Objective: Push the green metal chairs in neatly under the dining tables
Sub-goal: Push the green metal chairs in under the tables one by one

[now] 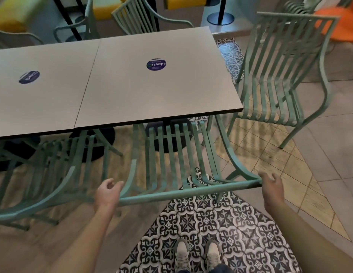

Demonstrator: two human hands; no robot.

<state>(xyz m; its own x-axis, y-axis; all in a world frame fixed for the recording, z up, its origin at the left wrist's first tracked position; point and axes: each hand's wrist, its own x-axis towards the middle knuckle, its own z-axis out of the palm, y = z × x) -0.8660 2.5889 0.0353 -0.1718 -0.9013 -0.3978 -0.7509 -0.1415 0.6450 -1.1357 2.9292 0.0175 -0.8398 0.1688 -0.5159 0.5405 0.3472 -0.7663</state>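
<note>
Two bare forearms, no sleeves reaching into view, no watch, ring or band on either wrist. Left hand point(108, 192) and right hand point(271, 189) both ungloved, nails short as far as the blur allows. Below, a pair of pale grey-white sneakers point(198, 257) with laces of the same light tone, toes rounded, uppers slightly worn-looking. Above the shoes, a sliver of dark blue trouser legs point(221, 270) at the bottom edge.
</note>
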